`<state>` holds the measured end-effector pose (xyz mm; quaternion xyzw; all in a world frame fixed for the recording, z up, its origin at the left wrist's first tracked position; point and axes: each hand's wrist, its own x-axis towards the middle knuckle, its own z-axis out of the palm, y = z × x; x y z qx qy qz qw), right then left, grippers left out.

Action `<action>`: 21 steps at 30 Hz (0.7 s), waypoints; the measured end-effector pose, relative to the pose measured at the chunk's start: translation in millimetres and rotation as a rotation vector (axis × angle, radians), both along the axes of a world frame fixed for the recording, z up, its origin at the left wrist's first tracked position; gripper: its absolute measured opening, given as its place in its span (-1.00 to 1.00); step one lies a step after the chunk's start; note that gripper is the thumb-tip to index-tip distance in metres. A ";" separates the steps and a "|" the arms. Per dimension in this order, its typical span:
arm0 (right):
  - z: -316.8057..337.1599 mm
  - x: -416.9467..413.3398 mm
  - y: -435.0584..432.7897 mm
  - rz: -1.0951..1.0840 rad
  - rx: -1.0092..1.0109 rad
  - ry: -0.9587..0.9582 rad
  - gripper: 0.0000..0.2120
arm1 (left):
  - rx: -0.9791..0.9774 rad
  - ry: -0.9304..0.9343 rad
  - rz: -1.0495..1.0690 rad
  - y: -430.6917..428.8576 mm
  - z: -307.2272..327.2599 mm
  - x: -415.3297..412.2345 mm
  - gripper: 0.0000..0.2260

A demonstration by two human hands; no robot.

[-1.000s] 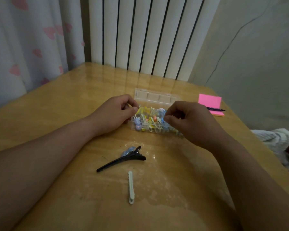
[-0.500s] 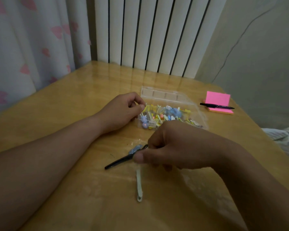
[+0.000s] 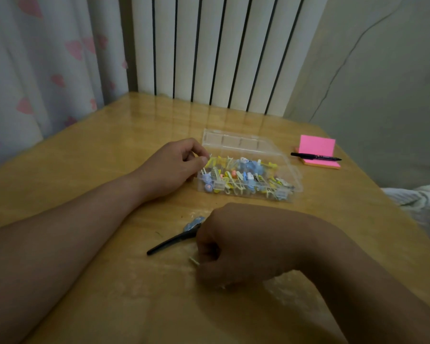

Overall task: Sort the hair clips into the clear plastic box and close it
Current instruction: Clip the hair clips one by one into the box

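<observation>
A clear plastic box [image 3: 292,175] lies open in the middle of the table, its lid [image 3: 236,140] tilted back, with several small coloured hair clips [image 3: 241,177] inside. My left hand [image 3: 170,167] rests at the box's left end, thumb and finger pinched on its edge. Nearer me, my right hand [image 3: 236,247] is curled over a pale green clip [image 3: 193,260], of which only one end shows. A long black clip [image 3: 170,244] lies just left of that hand, with a small blue clip [image 3: 193,223] behind it.
A pink sticky-note pad [image 3: 317,151] with a black pen [image 3: 315,157] across it sits at the far right of the wooden table [image 3: 97,150]. A white radiator and a curtain stand behind. Striped fabric lies beyond the right edge.
My right hand left the box, came toward me past the black clip, and now closes over the pale green clip. My left hand has stayed at the box's left end.
</observation>
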<state>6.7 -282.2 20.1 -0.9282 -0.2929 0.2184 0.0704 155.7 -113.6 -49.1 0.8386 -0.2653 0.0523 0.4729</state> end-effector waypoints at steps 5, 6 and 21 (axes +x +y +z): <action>14.3 9.2 -26.2 -0.177 0.381 -0.046 -0.83 | -0.013 0.006 -0.006 -0.4 2.9 -3.5 -0.94; 17.5 14.5 -38.1 -0.258 0.505 -0.105 -0.85 | -0.017 0.010 -0.009 -0.5 3.3 -3.7 -0.94; -13.5 62.1 -127.8 -0.817 0.468 -0.713 -0.89 | -0.019 0.022 -0.001 -0.4 -0.9 0.7 -0.93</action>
